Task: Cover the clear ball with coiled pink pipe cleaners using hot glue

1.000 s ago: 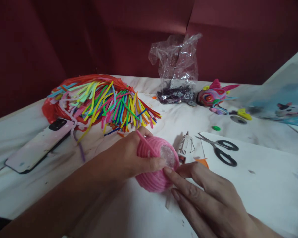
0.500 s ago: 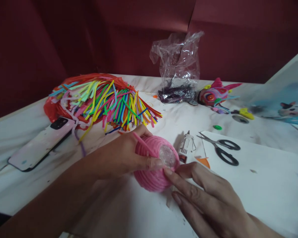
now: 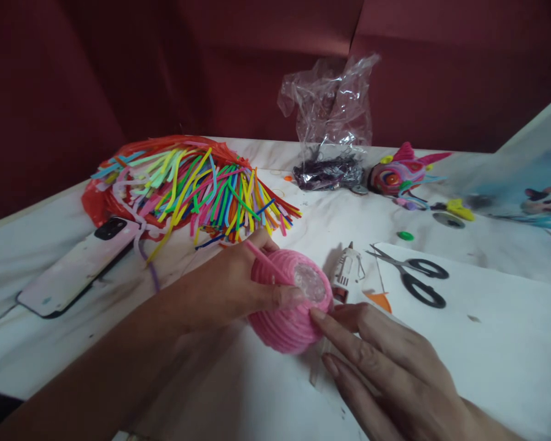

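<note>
My left hand [image 3: 239,278] is wrapped round a pink ball [image 3: 287,327] coiled from fuzzy pipe cleaner, its thumb lying across the top. A round gap in the winding, facing up and right, shows a clear, shiny core [image 3: 311,283]. From under the left fingers a loose pink pipe cleaner end [image 3: 266,260] slants over the coils. My right hand [image 3: 386,361] holds the ball's right side, one fingertip pressed on the coils at the gap's lower rim and another finger bent partly behind it. Just beyond the ball lies a white glue gun [image 3: 348,269].
Black-handled scissors [image 3: 416,274] lie on white paper [image 3: 500,343] at right. Many coloured pipe cleaners [image 3: 211,190] spill from a red bag at left, near a phone [image 3: 80,266]. A clear plastic bag [image 3: 333,122] and a colourful pipe cleaner figure [image 3: 397,174] stand at the back.
The right fingertip has slid slightly along the gap's rim, away from the left thumb. The ball stays in the left hand, almost unmoved. The view has shifted a little.
</note>
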A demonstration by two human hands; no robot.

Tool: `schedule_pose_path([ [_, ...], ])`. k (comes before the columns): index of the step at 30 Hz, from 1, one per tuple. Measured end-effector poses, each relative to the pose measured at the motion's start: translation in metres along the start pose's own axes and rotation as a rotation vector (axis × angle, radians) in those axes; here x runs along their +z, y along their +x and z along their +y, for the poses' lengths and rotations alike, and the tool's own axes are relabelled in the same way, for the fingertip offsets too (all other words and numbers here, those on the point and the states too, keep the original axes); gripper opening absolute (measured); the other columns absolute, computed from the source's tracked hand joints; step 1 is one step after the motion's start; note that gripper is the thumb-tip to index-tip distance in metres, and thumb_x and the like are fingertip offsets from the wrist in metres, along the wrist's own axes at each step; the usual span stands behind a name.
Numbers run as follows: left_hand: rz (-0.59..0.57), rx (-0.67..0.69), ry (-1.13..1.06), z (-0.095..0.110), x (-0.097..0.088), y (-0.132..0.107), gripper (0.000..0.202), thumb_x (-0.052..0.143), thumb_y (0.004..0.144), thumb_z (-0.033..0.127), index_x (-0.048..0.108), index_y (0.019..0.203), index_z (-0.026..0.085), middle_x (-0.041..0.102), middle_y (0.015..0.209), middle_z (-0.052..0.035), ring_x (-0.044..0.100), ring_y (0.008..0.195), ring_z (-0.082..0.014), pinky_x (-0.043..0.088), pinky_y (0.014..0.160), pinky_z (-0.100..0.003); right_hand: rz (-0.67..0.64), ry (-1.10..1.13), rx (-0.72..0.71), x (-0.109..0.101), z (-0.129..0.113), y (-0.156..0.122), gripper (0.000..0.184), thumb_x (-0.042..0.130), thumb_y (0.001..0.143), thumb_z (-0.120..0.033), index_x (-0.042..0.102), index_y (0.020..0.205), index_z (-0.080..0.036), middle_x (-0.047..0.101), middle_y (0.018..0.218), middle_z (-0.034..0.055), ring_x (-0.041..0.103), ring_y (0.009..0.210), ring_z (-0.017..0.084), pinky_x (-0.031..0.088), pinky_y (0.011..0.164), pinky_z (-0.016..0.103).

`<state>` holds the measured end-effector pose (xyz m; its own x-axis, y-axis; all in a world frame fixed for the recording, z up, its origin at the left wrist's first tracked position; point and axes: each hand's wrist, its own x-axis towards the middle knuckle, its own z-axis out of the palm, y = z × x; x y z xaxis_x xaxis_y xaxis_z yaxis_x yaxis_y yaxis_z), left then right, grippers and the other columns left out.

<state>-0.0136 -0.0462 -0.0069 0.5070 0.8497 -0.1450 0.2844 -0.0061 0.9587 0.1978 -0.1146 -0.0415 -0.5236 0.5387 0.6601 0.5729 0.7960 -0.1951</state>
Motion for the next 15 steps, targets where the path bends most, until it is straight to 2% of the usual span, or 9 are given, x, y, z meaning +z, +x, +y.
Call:
schedule_pose_path([
  [3, 0.021, -0.010, 0.022, 0.0034, 0.0014, -0.0001, 0.041, 0.074, 0.071, 0.044, 0.053, 0.095, 0.018, 0.063, 0.087, -0.0009, 0.061, 0.081, -0.0177, 0.048, 0.066, -0.026, -0.012, 0.000, 0.018, -0.0028, -0.0019, 0.0013, 0.035, 0.043, 0.093, -0.013, 0.055, 0.127, -0.014, 0.064, 0.092, 0.0106, 0.065, 0.087, 0.020, 0.060, 0.067, 0.025],
  [9, 0.043, 0.028, 0.120, 0.0037, 0.0016, -0.0012, 0.039, 0.069, 0.074, 0.048, 0.054, 0.094, 0.018, 0.061, 0.084, 0.0012, 0.058, 0.078, -0.0168, 0.046, 0.065, -0.024, -0.019, 0.002, 0.012, -0.0048, -0.0020, 0.0037, 0.032, 0.043, 0.093, -0.013, 0.060, 0.120, -0.012, 0.065, 0.093, 0.0118, 0.065, 0.086, 0.020, 0.061, 0.070, 0.026],
  [15, 0.065, 0.006, 0.234, -0.0003, -0.0003, -0.0020, 0.038, 0.063, 0.078, 0.050, 0.052, 0.095, 0.018, 0.060, 0.086, -0.0006, 0.058, 0.080, -0.0194, 0.047, 0.069, -0.029, -0.022, -0.022, -0.001, -0.0056, -0.0041, 0.0037, 0.028, 0.043, 0.093, -0.014, 0.063, 0.113, -0.008, 0.065, 0.089, 0.0126, 0.064, 0.088, 0.022, 0.060, 0.069, 0.028],
])
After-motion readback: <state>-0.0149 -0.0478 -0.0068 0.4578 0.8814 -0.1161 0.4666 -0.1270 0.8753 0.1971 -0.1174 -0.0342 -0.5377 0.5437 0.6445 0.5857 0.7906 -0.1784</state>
